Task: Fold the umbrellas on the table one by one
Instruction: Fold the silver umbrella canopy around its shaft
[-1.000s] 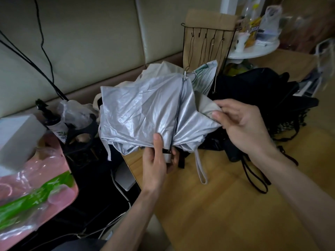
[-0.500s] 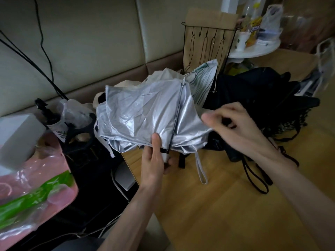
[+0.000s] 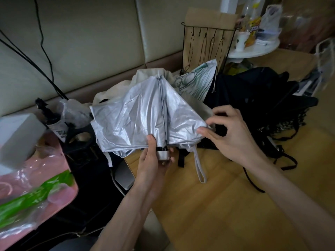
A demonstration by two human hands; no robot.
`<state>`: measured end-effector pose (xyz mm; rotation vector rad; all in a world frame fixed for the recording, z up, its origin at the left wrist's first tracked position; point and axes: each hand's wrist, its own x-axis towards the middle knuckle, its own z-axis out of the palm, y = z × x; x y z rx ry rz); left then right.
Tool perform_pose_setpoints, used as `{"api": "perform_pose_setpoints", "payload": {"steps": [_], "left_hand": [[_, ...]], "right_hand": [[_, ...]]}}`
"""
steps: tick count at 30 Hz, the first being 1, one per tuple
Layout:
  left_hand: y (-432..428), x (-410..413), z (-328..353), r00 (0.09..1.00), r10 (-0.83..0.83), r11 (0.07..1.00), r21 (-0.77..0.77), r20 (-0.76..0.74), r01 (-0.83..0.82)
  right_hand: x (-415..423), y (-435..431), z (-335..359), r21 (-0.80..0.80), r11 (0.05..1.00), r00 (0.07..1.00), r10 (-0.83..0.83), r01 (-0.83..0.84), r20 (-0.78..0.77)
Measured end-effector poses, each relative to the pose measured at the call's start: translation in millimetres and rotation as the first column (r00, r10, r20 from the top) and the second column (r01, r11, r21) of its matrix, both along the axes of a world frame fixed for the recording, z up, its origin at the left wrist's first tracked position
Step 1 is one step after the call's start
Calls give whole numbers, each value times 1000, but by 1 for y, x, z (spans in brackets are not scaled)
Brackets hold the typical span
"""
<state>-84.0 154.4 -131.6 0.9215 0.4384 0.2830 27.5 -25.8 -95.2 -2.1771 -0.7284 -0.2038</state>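
A collapsed silver umbrella [image 3: 137, 116] stands tip-up over the left end of the wooden table [image 3: 226, 205], its canopy loose and crumpled. My left hand [image 3: 154, 163] grips its grey handle at the bottom, thumb up along the shaft. My right hand [image 3: 228, 134] is at the canopy's right edge, thumb and forefinger pinching the fabric there. A grey wrist strap [image 3: 199, 167] hangs from the canopy. A black umbrella [image 3: 259, 95] lies unfolded behind my right hand. A white umbrella with green line drawing [image 3: 199, 77] shows behind the silver one.
A wire hook rack [image 3: 208, 46] and a brown paper bag stand at the back. A small round white table [image 3: 253, 49] holds bottles. On the left are a pink bag [image 3: 36, 187], a grey box [image 3: 16, 136] and a pump bottle [image 3: 47, 113]. Black straps trail across the tabletop.
My right hand let go of the canopy edge, drew left, then returned to pinch the fabric lower on the right. The silver canopy shifted slightly; my left hand kept its grip on the handle.
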Motion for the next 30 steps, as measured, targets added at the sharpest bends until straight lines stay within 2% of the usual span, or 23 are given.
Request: {"api": "perform_pose_setpoints", "payload": {"steps": [4, 7, 9, 13, 16, 18, 20, 23, 26, 29, 30], "left_hand": [[0, 3, -3, 999, -8, 999, -52, -37, 6], [0, 6, -5, 991, 89, 996, 23, -102, -87], [0, 7, -4, 984, 129, 990, 64, -124, -122], [5, 7, -2, 978, 161, 985, 77, -132, -152], [8, 6, -2, 978, 172, 979, 131, -122, -156], [7, 5, -3, 979, 174, 973, 170, -108, -154], [6, 5, -5, 977, 184, 967, 195, -104, -162], [7, 5, -9, 972, 211, 950, 254, -105, -179], [8, 5, -12, 969, 228, 925, 330, -93, -187], [10, 6, -14, 962, 251, 902, 388, -110, -191], [10, 6, -15, 963, 247, 900, 393, -109, -187]], "right_hand": [[-5, 7, -2, 44, 999, 962, -13, 0, 273], [-9, 12, -3, 57, 998, 943, 3, -23, 334], [-10, 13, -1, 59, 998, 949, 8, -29, 316], [0, -1, 29, 152, 988, 998, -16, 6, 60], [11, -23, 52, 199, 980, 1000, 12, -16, 19], [13, -32, 56, 161, 985, 998, 60, -61, 12], [12, -36, 55, 123, 986, 982, 129, -113, -135], [11, -40, 50, 123, 978, 879, 204, -167, -430], [10, -46, 47, 147, 952, 784, 306, -270, -541], [14, -59, 49, 387, 868, 613, 494, -311, -616], [15, -61, 48, 438, 848, 585, 525, -298, -618]]}}
